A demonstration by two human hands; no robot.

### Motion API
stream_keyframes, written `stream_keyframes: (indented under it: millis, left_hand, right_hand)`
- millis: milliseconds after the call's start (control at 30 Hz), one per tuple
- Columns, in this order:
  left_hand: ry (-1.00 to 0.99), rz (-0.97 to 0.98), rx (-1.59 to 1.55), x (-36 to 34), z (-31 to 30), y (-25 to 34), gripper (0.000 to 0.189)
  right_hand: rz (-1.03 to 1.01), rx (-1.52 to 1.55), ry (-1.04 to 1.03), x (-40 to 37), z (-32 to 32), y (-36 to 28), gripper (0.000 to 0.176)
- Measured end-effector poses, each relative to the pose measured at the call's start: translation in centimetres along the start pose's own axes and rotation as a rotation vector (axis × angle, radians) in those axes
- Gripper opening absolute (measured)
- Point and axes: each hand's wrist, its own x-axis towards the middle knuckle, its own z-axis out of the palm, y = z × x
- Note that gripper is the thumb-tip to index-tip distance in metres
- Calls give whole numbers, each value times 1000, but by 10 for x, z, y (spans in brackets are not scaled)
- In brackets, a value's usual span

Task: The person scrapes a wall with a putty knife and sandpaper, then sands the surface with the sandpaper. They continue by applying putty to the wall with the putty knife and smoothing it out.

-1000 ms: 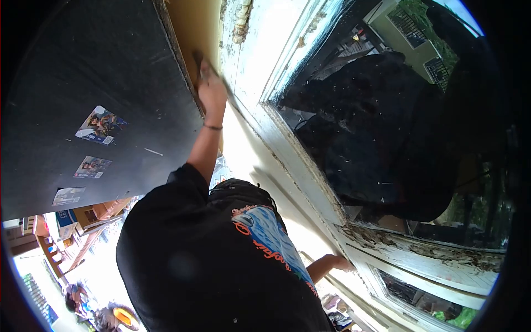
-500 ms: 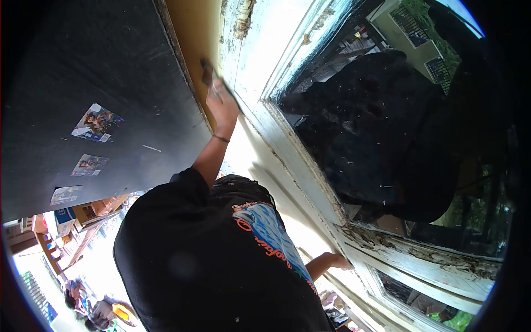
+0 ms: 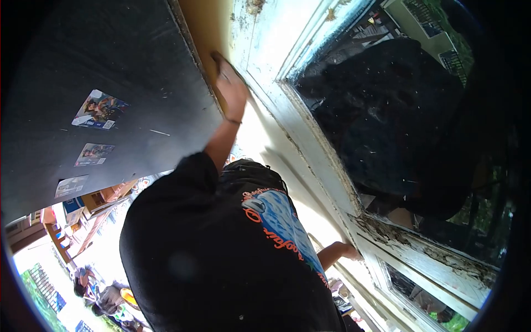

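Observation:
My left hand is raised in the narrow gap between a black board and a white window frame. Its fingers are closed around a small dark brown object, too blurred to name, which sticks out past the fingertips against the yellowish surface. Lower down on the far side of my body, my right hand rests against the pale wall strip beside the frame, fingers stretched toward it and partly washed out by light. The frame's white paint is cracked and flaking.
The large black board on the left carries several picture cards. Dark glass fills the window and reflects a silhouette. Wooden shelving stands lower left, with people beyond it.
The view has shifted slightly, so most things sit a little to the right and higher. My left hand has moved up along the gap with the dark object. My right hand stays against the wall strip.

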Motion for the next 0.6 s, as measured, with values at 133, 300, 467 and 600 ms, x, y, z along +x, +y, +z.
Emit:
stream_keyframes:
  millis: [133, 300, 467, 600]
  left_hand:
    - [43, 152, -4, -38, 1, 17, 59]
    - [-41, -464, 71, 4, -16, 62, 54]
    - [-4, 99, -19, -64, -2, 31, 52]
    - [-25, -66, -39, 3, -3, 4, 52]
  right_hand:
    - [-7, 9, -62, 13, -8, 19, 57]
    - [-14, 1, -102, 22, -19, 32, 57]
    - [19, 10, -43, 20, 1, 38, 54]
    - [167, 9, 160, -14, -5, -27, 57]
